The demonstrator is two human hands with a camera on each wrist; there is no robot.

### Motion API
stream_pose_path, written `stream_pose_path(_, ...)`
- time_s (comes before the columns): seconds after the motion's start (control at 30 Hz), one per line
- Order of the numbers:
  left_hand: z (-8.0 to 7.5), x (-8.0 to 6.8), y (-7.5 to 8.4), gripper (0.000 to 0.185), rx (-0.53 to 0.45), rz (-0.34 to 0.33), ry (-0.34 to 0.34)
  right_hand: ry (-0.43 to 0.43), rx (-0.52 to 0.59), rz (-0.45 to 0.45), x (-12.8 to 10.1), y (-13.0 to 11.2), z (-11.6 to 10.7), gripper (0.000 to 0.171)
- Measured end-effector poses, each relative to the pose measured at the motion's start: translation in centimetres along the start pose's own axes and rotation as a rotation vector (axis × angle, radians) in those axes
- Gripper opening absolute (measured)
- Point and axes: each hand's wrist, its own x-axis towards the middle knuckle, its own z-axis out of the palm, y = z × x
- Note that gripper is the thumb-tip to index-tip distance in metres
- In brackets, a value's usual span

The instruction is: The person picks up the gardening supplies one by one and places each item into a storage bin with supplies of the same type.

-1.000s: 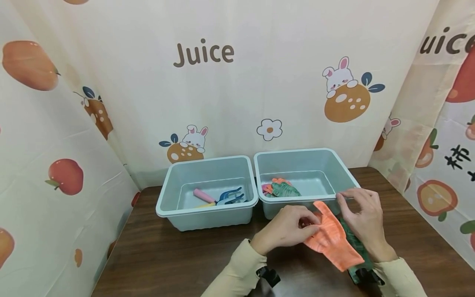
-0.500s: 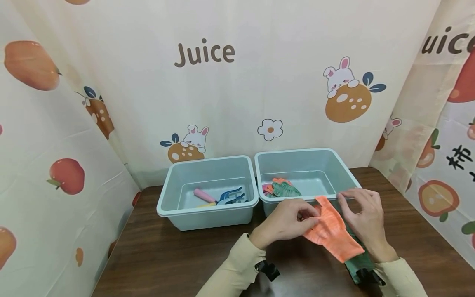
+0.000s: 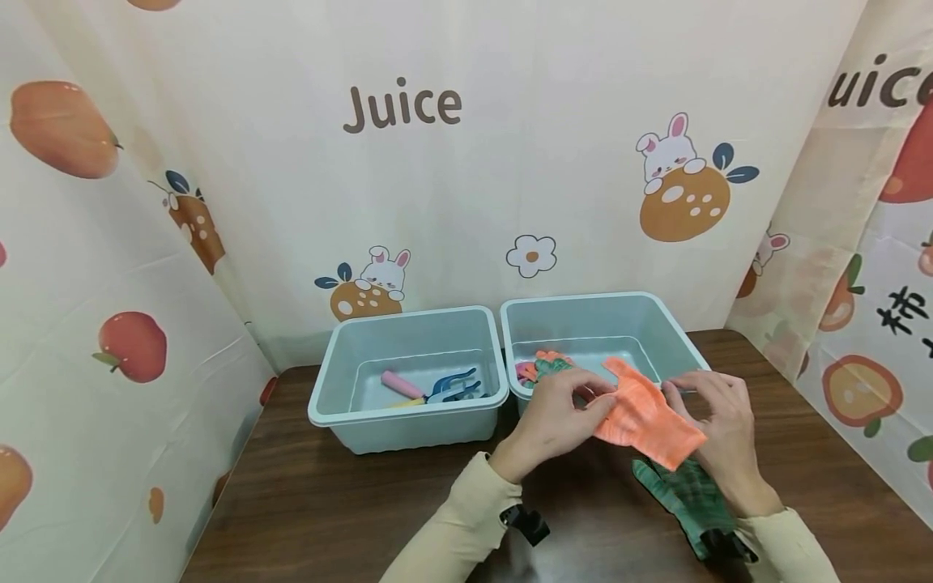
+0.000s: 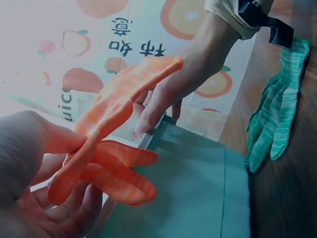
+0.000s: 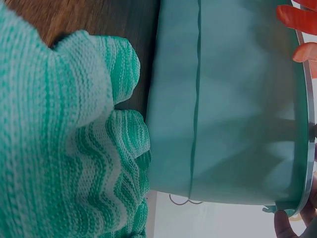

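My left hand [image 3: 554, 417] pinches an orange knit glove [image 3: 645, 417] between thumb and fingers. The glove hangs over the front rim of the right pale blue-green bin [image 3: 605, 320], its cuff toward the right. In the left wrist view, the fingers of the orange glove [image 4: 119, 173] droop loosely. My right hand [image 3: 717, 425] grips that bin's rim near the front right corner, thumb on the outside. A green striped glove [image 3: 688, 498] lies on the table below my right wrist. Close up in the right wrist view, the green glove [image 5: 74, 124] sits beside the bin wall [image 5: 237, 99].
Inside the right bin, a small heap of orange, pink and green gloves [image 3: 550, 366] lies at the left. The left bin [image 3: 430, 425] holds small garden tools, including one with a pink handle [image 3: 401, 384]. Printed curtains [image 3: 466, 186] stand around the dark wood table [image 3: 350, 502].
My left hand has lifted the orange glove up and slightly left, over the bin's rim. More of the green glove on the table now shows. My right hand has stayed at the rim.
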Motion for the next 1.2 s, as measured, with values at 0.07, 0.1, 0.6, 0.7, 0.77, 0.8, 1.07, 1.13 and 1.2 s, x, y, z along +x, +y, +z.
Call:
stream_pose_path(0.07, 0.0, 0.2, 0.0, 0.016, -0.005, 0.009, 0.038, -0.001, 0.0, 0.007, -0.1, 0.0, -0.1, 0.052)
stream_pose_path(0.1, -0.1, 0.3, -0.1, 0.016, -0.008, 0.009, 0.055, -0.001, -0.001, 0.011, -0.1, 0.0, -0.1, 0.052)
stream_pose_path(0.6, -1.5, 1.6, -0.8, 0.016, 0.026, -0.024, 0.146, -0.031, -0.031, 0.069, -0.2, -0.3, -0.5, 0.034)
stream_pose_path(0.7, -1.8, 1.9, -1.0, 0.016, 0.009, -0.024, 0.154, -0.052, -0.045, 0.083, -0.1, -0.4, -0.6, 0.017)
stream_pose_path(0.77, -1.9, 2.1, -1.0, 0.016, -0.004, -0.029, 0.155, -0.044, -0.044, 0.08, -0.1, -0.3, -0.5, 0.015)
stream_pose_path(0.8, -2.0, 2.1, -1.1, 0.015, -0.009, -0.033, 0.156, -0.034, -0.04, 0.075, -0.2, -0.2, -0.4, 0.015)
stream_pose_path(1.07, -2.4, 2.6, -1.2, 0.016, -0.009, -0.085, 0.189, -0.034, -0.046, 0.085, 0.0, -0.3, -0.3, 0.013)
stream_pose_path(1.13, -2.5, 2.8, -1.3, 0.016, -0.012, -0.093, 0.2, -0.055, -0.057, 0.105, 0.0, -0.5, -0.4, 0.013)
stream_pose_path(1.2, -2.6, 2.9, -1.4, 0.017, -0.022, -0.097, 0.208, -0.078, -0.067, 0.124, 0.0, -0.5, -0.5, 0.013)
